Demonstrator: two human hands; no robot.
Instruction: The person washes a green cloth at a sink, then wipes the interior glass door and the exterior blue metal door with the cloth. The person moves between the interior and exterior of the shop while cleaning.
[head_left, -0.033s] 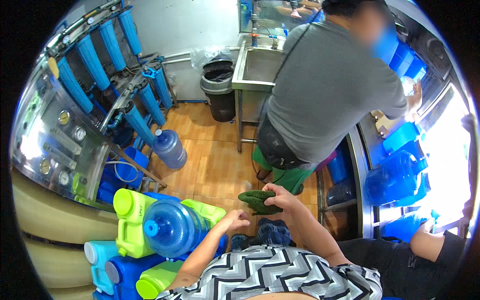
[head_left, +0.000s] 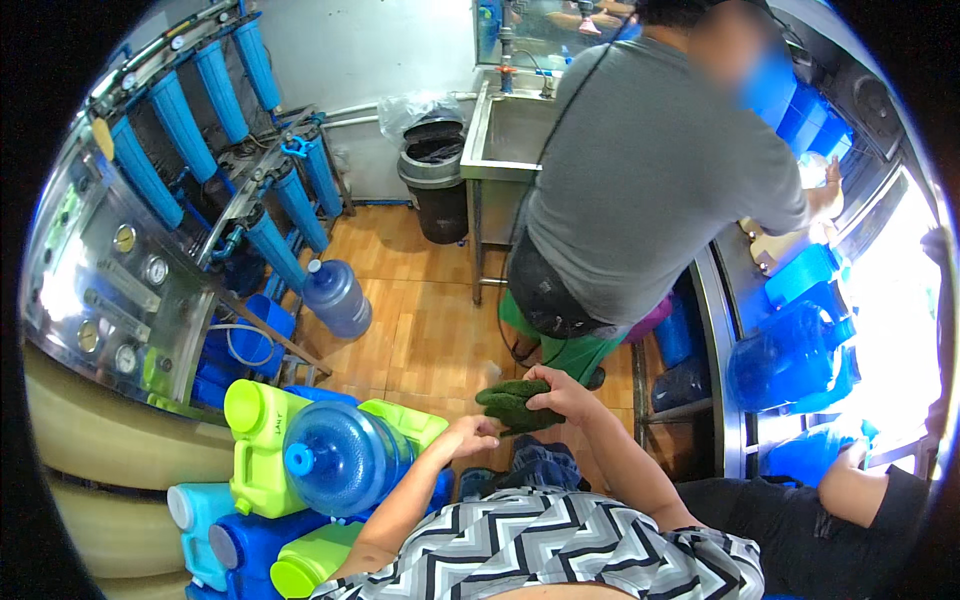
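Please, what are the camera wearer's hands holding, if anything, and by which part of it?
The right hand grips a dark green fuzzy bundle by its right edge. The left hand is near its lower left side; whether it touches is unclear.

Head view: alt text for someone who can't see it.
The right hand holds dark green fuzzy material, the left hand close beside it, near a blue water jug. Ahead, a gray-shirted co-worker stands beside a metal sink.

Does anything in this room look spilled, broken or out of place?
I see no clear spill or damage. What looks untidy is the clear plastic bunched loosely at the top of the black bin, beside the sink, rather than tucked inside.
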